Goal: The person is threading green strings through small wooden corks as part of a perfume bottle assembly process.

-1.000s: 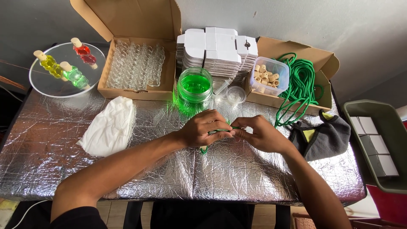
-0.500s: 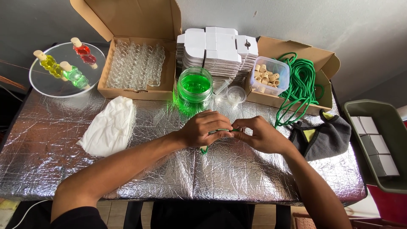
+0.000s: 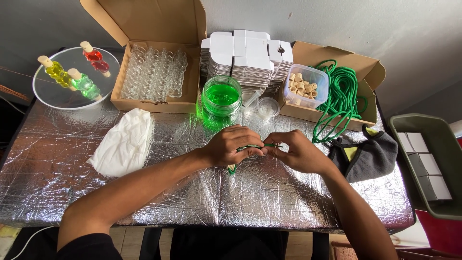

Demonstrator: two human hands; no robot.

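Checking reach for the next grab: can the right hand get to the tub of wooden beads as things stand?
Probably yes. The tub of wooden beads sits open-topped just beyond the right hand, with only bare foil table between. But both hands pinch the green cord.

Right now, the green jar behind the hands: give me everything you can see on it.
The jar is clear, round and wide-mouthed, glass or plastic by its look, with no lid on. It stands upright on the foil-covered table, holding bright green liquid that casts a green glow on the foil. It sits between the box of small clear bottles and a small clear cup, in front of the stack of white flat cartons. Neither hand touches it.
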